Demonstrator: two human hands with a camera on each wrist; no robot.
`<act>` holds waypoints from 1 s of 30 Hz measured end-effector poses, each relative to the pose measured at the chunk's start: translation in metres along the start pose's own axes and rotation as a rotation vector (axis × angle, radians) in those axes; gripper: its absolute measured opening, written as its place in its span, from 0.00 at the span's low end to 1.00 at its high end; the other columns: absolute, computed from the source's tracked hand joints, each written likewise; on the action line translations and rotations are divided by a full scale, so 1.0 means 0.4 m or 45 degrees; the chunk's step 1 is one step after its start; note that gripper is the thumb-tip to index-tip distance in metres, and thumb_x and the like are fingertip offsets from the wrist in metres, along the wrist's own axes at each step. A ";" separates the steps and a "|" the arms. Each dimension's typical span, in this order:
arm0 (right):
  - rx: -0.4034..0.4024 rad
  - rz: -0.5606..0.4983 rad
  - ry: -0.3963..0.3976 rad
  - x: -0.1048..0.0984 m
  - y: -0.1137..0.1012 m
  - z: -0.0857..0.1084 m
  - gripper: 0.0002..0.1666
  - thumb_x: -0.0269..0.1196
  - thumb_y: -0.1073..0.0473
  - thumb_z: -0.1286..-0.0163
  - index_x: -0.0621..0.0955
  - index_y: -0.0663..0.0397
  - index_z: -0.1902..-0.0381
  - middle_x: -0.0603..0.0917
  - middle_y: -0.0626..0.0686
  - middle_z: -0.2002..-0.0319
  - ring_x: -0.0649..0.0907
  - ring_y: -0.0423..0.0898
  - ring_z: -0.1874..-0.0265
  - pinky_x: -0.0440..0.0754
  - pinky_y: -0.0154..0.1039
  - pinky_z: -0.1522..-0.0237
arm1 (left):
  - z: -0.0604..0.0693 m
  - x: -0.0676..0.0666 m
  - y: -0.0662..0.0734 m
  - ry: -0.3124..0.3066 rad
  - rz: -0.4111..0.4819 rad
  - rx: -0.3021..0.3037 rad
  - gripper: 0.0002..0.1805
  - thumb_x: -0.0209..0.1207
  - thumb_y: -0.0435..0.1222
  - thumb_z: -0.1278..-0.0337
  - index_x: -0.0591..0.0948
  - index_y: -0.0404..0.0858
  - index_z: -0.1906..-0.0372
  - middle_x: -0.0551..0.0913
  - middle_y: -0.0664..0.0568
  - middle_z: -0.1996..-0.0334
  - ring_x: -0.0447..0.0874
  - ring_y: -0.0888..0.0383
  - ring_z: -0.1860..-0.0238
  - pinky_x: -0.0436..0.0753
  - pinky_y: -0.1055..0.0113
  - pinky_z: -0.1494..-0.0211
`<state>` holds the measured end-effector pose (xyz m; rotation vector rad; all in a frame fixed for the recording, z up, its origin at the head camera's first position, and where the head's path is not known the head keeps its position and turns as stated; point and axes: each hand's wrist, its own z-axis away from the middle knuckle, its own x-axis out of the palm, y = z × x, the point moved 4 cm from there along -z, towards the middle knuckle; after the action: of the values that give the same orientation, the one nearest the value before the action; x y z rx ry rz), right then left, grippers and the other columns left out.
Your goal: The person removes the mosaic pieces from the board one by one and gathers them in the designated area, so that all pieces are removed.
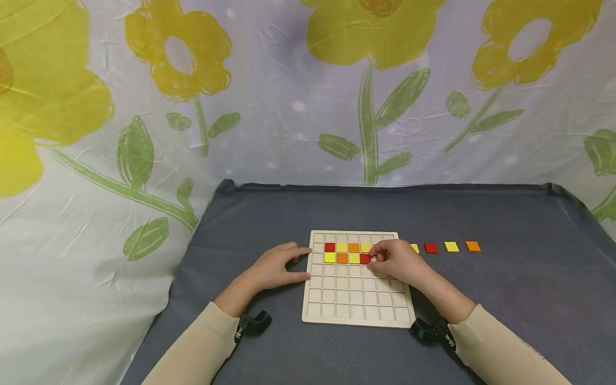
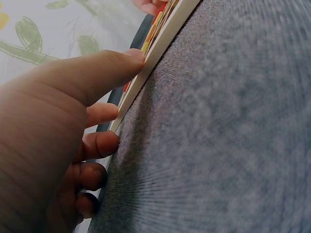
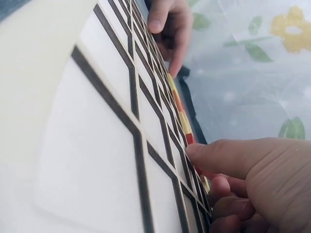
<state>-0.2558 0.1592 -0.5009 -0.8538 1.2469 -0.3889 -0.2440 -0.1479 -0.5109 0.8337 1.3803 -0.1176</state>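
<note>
A pale wooden grid board (image 1: 356, 310) lies on the dark cloth. In its upper rows sit two lines of small square tiles: red, yellow, orange and yellow behind, then yellow, orange, yellow and red in front. My right hand (image 1: 399, 261) is over the board's right part, its thumb and index finger pinching the red tile (image 1: 365, 259) at the end of the front line. In the right wrist view the thumb (image 3: 218, 155) touches beside that tile; the other fingers are partly hidden. My left hand (image 1: 274, 267) rests thumb and index fingertip against the board's left edge, fingers fairly straight.
Right of the board, loose tiles lie in a row: a partly covered yellow tile (image 1: 415, 248), a red tile (image 1: 431, 248), another yellow tile (image 1: 451, 246) and an orange tile (image 1: 473, 246). Behind the table hangs a flower-patterned curtain (image 1: 279, 133).
</note>
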 end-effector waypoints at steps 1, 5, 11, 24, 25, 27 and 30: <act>0.000 0.005 0.003 0.000 -0.001 0.000 0.12 0.76 0.61 0.39 0.85 0.58 0.60 0.76 0.48 0.74 0.73 0.45 0.74 0.71 0.40 0.69 | 0.000 0.001 -0.001 0.000 0.000 -0.001 0.35 0.66 0.58 0.37 0.78 0.46 0.31 0.71 0.57 0.66 0.65 0.62 0.70 0.66 0.64 0.65; 0.002 0.047 0.022 -0.001 -0.006 0.000 0.13 0.77 0.60 0.40 0.86 0.58 0.60 0.76 0.48 0.74 0.74 0.44 0.74 0.72 0.41 0.68 | -0.002 0.003 -0.005 0.000 -0.003 -0.003 0.35 0.66 0.59 0.37 0.78 0.46 0.30 0.71 0.58 0.66 0.65 0.62 0.70 0.66 0.64 0.65; -0.012 0.038 0.011 0.000 -0.008 0.004 0.13 0.76 0.61 0.39 0.85 0.58 0.59 0.76 0.48 0.74 0.74 0.45 0.74 0.72 0.41 0.67 | -0.004 0.002 -0.003 -0.004 -0.003 -0.004 0.35 0.66 0.59 0.37 0.78 0.46 0.30 0.71 0.58 0.66 0.65 0.62 0.70 0.66 0.64 0.65; -0.092 0.161 0.063 0.012 -0.033 0.011 0.12 0.76 0.63 0.40 0.84 0.55 0.60 0.80 0.45 0.70 0.77 0.44 0.70 0.77 0.41 0.63 | -0.005 0.005 -0.006 -0.002 -0.006 0.005 0.35 0.66 0.59 0.38 0.78 0.47 0.31 0.70 0.60 0.66 0.66 0.62 0.70 0.66 0.65 0.65; -0.094 0.175 0.064 0.013 -0.034 0.011 0.13 0.76 0.63 0.41 0.84 0.55 0.61 0.80 0.45 0.70 0.77 0.44 0.70 0.77 0.42 0.63 | -0.005 0.006 -0.007 -0.003 -0.007 0.004 0.35 0.66 0.59 0.38 0.78 0.47 0.31 0.70 0.59 0.66 0.66 0.62 0.70 0.66 0.65 0.65; -0.084 0.192 0.066 0.015 -0.035 0.011 0.14 0.77 0.62 0.41 0.84 0.54 0.61 0.80 0.45 0.71 0.77 0.43 0.70 0.77 0.42 0.63 | -0.004 0.006 -0.007 -0.006 -0.008 -0.001 0.35 0.66 0.59 0.38 0.78 0.47 0.30 0.70 0.60 0.66 0.66 0.62 0.69 0.66 0.65 0.65; -0.085 0.209 0.066 0.016 -0.033 0.011 0.14 0.78 0.61 0.41 0.84 0.54 0.61 0.79 0.44 0.71 0.77 0.43 0.71 0.77 0.42 0.64 | -0.003 0.007 -0.007 -0.012 -0.008 -0.005 0.36 0.66 0.59 0.37 0.78 0.47 0.30 0.70 0.59 0.66 0.66 0.62 0.69 0.66 0.65 0.65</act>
<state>-0.2473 0.1477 -0.4951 -0.7956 1.3735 -0.2399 -0.2460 -0.1481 -0.5147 0.8249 1.3741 -0.1237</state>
